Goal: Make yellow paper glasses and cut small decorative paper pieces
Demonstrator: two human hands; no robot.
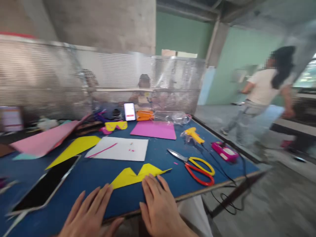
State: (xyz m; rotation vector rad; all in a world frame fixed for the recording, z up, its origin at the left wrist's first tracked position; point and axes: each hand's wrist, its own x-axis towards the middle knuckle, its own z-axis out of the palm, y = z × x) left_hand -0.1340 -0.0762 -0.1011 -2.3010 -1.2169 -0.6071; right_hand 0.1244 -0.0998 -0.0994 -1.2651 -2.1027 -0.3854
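Observation:
A yellow paper cut-out [134,174] with two peaks lies on the blue tabletop [128,200] near its front edge. My left hand [91,207] rests flat at the cut-out's left end, fingertips touching it, fingers stretched out. On its lower right part lie the fingertips of my right hand [158,200], also stretched out and flat. Right of the cut-out, scissors [186,159] with one yellow and one red handle loop lie with blades parted. Behind it, a white sheet [120,148] carries a thin pink strip [103,150] and small pink scraps.
A dark-screened tablet or phone [46,184] lies at left beside yellow paper [76,148] and pink sheets [46,138]. Farther back are a yellow mask [116,125], purple sheet [155,130] and lit phone [129,112]. A yellow glue gun [195,135] and magenta box [224,152] trail cables. A person [265,85] walks at right.

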